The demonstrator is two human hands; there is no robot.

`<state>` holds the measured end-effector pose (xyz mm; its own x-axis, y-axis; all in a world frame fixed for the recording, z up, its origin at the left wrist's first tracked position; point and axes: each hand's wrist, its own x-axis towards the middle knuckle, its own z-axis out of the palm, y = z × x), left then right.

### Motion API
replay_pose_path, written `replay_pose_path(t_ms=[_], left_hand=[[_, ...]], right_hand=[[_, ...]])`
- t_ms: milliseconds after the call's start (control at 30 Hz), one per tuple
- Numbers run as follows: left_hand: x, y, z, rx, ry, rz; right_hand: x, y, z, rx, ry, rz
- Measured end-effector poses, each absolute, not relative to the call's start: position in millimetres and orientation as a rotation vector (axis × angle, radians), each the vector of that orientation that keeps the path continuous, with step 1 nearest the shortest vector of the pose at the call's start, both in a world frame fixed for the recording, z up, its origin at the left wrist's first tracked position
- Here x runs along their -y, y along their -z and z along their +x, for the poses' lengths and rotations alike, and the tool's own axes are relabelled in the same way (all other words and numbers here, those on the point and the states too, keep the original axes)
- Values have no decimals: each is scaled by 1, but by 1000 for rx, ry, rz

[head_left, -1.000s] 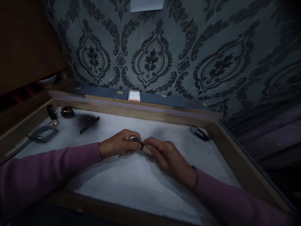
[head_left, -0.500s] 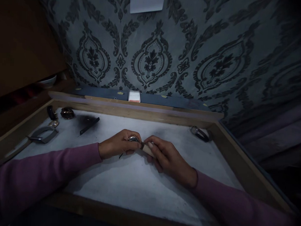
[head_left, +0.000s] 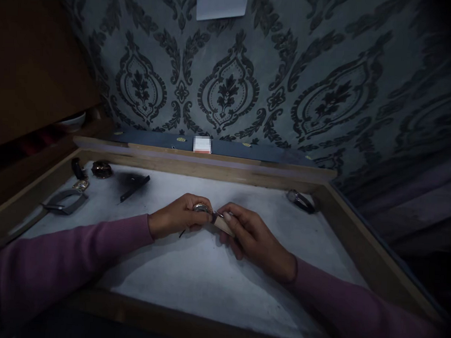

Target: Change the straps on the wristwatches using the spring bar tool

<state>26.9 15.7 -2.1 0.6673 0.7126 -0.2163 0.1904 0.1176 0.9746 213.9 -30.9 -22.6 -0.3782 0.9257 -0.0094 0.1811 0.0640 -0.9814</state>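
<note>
Above mid-tray: round watch (head_left: 201, 208) is being held over the white floor (head_left: 192, 276), well apart from the wooden rim (head_left: 211, 163).
Left hand (head_left: 181, 213): fingers are curling closed around the watch, thumb pressing its near side, dial showing.
Right hand (head_left: 247, 229): thumb and forefinger are pinching together, holding the pale strip (head_left: 224, 226); shiny bit (head_left: 220, 215) is glinting at the thumb tip, too small to identify.
Gap between hands: narrow; strip is bridging it.
Left edge: grey band (head_left: 83, 202), gold watch (head_left: 80, 184) and dark-gold watch (head_left: 101, 169) are crowding the corner; black strip (head_left: 135, 188) is lying slantwise nearer.
Right edge: dark-strapped watch (head_left: 302, 202) is lying near the back corner.
Moving room: white floor is stretching widest toward the front and right.
</note>
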Motion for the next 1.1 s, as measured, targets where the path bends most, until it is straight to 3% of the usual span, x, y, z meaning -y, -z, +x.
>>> replay_pose_path(t_ms=[1100], left_hand=[[-16,5,27,-833,-471,1428]], right_hand=[[31,19,212,1579,-1375,-1162]])
